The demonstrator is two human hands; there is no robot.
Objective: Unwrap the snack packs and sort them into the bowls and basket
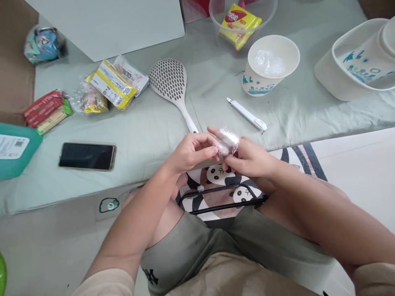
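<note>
A small piece of clear crinkled plastic film is wrapped around the fingers of my right hand, above the table's front edge. Its far edge is pinched by my left hand, thumb against fingertips. The film's shine blurs where fingers and plastic meet. Just beyond my hands lies a grey-white slotted skimmer, its handle pointing towards me. A white utility knife rests to the right of it. Farther back, a white paper cup with blue print stands upright and holds more clear plastic.
At left lie a phone, several snack packets and a teal bottle. A clear bowl with a yellow wafer packet stands at the back. On the right, a white bin holds another printed cup.
</note>
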